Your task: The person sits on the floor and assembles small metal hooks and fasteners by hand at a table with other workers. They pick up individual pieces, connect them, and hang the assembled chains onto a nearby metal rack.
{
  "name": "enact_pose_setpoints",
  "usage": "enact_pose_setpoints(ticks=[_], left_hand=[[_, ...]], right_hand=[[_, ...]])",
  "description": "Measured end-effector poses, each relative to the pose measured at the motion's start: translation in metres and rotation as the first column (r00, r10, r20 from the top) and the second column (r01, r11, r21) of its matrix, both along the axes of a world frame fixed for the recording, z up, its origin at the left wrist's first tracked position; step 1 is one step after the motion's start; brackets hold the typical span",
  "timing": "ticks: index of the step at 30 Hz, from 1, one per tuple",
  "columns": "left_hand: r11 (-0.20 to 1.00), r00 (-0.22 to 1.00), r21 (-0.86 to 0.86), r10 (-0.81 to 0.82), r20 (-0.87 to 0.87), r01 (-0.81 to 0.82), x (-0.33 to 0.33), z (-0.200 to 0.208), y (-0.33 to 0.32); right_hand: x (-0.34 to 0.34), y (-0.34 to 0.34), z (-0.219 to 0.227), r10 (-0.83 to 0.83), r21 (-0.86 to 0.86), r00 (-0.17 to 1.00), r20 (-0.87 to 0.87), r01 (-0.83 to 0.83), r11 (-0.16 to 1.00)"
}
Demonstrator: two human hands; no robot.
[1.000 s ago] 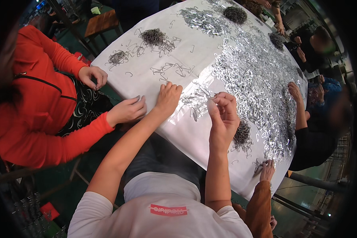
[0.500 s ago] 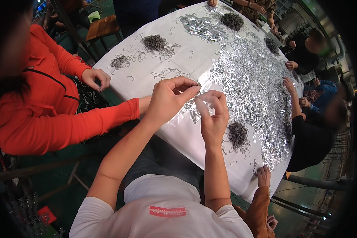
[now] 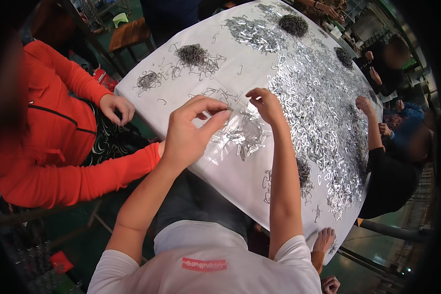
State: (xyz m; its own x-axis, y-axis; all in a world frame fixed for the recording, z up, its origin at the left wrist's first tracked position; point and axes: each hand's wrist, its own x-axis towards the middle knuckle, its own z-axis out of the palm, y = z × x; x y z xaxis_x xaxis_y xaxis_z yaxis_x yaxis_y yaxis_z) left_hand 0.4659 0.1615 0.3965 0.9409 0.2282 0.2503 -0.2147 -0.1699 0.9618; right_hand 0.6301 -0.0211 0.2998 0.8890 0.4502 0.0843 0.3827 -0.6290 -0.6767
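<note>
My left hand (image 3: 193, 130) is closed in a pinch over the near part of the table, thumb against forefinger, with a small dark thing at the tips that is too small to name. My right hand (image 3: 268, 105) hangs to its right with bent fingers. A gap shows between thumb and forefinger, and I see nothing in it. Below and between the hands, a small heap of shiny flat metal pieces (image 3: 247, 139) lies on clear plastic (image 3: 218, 153). Just beyond, thin bent wire hooks (image 3: 213, 92) are scattered.
A white-covered table (image 3: 240, 179) carries a broad spread of shiny metal pieces (image 3: 311, 112). Dark hook piles (image 3: 191, 54) stand around it, one (image 3: 303, 172) partly behind my right forearm. A person in red (image 3: 59, 127) sits close at my left. Other people's hands (image 3: 324, 240) work along the right edge.
My hands have parted. The right one moved away from the left one's fingertips, up and slightly right; the left one drew back left and nearer, still pinched. More of the small heap shows.
</note>
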Motion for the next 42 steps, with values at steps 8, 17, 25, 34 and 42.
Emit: enact_pose_setpoints(ticks=[8,17,25,34,42], left_hand=[[0.993,0.998,0.103,0.051,0.025,-0.053,-0.012,0.013,0.009],[0.992,0.997,0.118,0.032,0.064,-0.04,-0.02,0.014,0.001],[0.988,0.994,0.142,0.052,0.096,-0.065,-0.024,0.021,0.002],[0.988,0.994,0.138,0.049,0.094,-0.062,-0.031,0.018,-0.006],[0.997,0.995,0.081,-0.018,0.095,0.01,-0.036,0.029,-0.013]], right_hand=[[0.039,0.022,-0.047,0.241,-0.594,0.962,0.125,-0.122,0.795],[0.018,0.012,-0.032,0.172,-0.46,0.979,0.107,-0.104,0.882],[0.034,0.016,-0.047,0.118,-0.563,0.989,0.092,-0.046,0.825],[-0.091,0.001,0.059,0.178,0.716,0.892,-0.414,0.198,0.67],[-0.16,0.021,0.123,0.268,0.853,0.883,-0.384,0.229,0.468]])
